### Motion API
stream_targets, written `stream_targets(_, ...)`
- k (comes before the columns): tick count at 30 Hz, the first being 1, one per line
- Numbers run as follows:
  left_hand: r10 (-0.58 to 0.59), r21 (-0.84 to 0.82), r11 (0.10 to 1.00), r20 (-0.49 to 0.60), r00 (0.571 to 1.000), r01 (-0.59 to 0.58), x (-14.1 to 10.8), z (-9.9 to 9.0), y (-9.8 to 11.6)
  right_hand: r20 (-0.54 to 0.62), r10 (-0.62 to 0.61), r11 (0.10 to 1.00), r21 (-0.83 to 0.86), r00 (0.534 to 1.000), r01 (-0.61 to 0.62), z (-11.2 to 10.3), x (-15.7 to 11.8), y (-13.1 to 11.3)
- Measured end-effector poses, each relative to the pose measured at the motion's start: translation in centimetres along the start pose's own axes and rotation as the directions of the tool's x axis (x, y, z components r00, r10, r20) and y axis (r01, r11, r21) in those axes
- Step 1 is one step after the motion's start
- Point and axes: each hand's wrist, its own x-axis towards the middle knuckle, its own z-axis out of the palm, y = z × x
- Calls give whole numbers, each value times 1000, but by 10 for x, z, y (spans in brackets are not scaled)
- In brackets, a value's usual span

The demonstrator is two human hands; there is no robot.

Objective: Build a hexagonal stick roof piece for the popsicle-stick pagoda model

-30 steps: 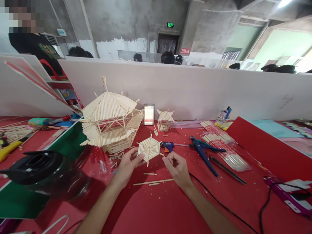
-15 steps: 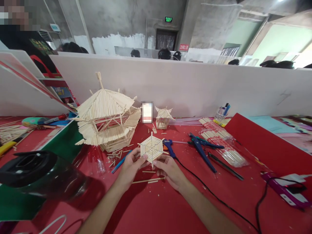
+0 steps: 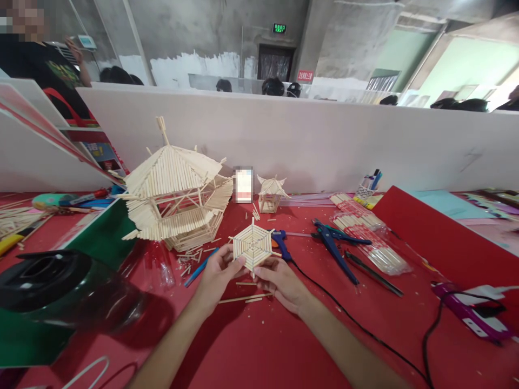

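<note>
Both my hands hold up a hexagonal wooden-stick lattice [image 3: 252, 244], patterned like a spider web, with stick ends poking out at its corners. My left hand [image 3: 221, 273] grips its lower left edge, thumb on the front. At the lower right, my right hand [image 3: 279, 281] pinches the edge. Behind the lattice, a blue glue gun [image 3: 280, 244] lies on the table. Loose wooden sticks [image 3: 243, 298] lie below my hands. A large stick-built pavilion [image 3: 178, 194] stands at back left, and a small one [image 3: 272, 194] stands farther back near the middle.
A dark bottle [image 3: 68, 292] lies at the left. To the right are blue-handled cutters [image 3: 334, 251], a dark slim tool [image 3: 375, 274], bagged sticks [image 3: 377, 246] and a purple power strip [image 3: 466, 313]. The glue gun's black cord [image 3: 344, 313] crosses the red table. A white partition [image 3: 324, 140] stands behind.
My hands and the lattice stay almost still. The view shifts slightly. Beyond the partition, the person at left now has a raised hand showing.
</note>
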Motion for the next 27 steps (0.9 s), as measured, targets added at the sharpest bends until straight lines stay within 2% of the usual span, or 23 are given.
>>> stream_targets(4, 0, 17, 1000, -15, 1000, 1, -1, 2, 2, -51, -48, 999, 11, 998, 48, 3, 2, 1)
stream_targets(9, 29, 68, 997, 5, 1000, -30, -1, 4, 5, -97, -31, 1000, -1, 995, 31, 3, 3, 3)
stream_targets(15, 55, 109, 993, -20, 998, -53, 0, 7, 5, -143, -49, 999, -17, 989, 47, 3, 5, 5)
stream_targets(22, 84, 117, 990, -63, 994, -76, 1, 7, 2, -212, -166, 984, -97, 963, 148, 4, 8, 11)
stream_targets(24, 91, 102, 991, -69, 994, -83, 0, 6, 2, -198, -166, 985, -85, 966, 152, 5, 7, 8)
stream_targets(27, 103, 104, 990, -59, 993, -96, -1, 5, 4, -118, -92, 996, -32, 989, 89, 2, 4, 1)
